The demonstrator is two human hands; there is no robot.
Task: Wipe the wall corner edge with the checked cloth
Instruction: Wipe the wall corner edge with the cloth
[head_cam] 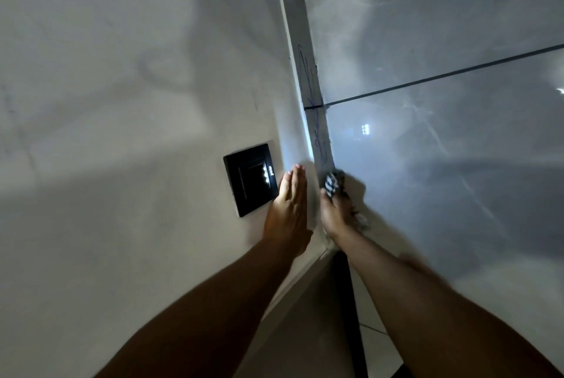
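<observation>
Head view: two bare forearms reach up toward a wall corner. Left hand [290,206] lies flat on the painted wall [122,103], fingers straight and together, grasping nothing, just beside one black switch plate [251,179]. Right hand [335,213] is clenched around one checked cloth [331,184], pressing it against the corner edge [308,72] where the strip meets the glossy tiles [442,26]. Cloth is bunched and motion-blurred; its pattern shows only above the fingers, and a frayed part trails beside the wrist. Blue scribbles mark the edge above the cloth. One dark grout line crosses the tiles. Lighting is dim; the lower corner is hard to make out.
</observation>
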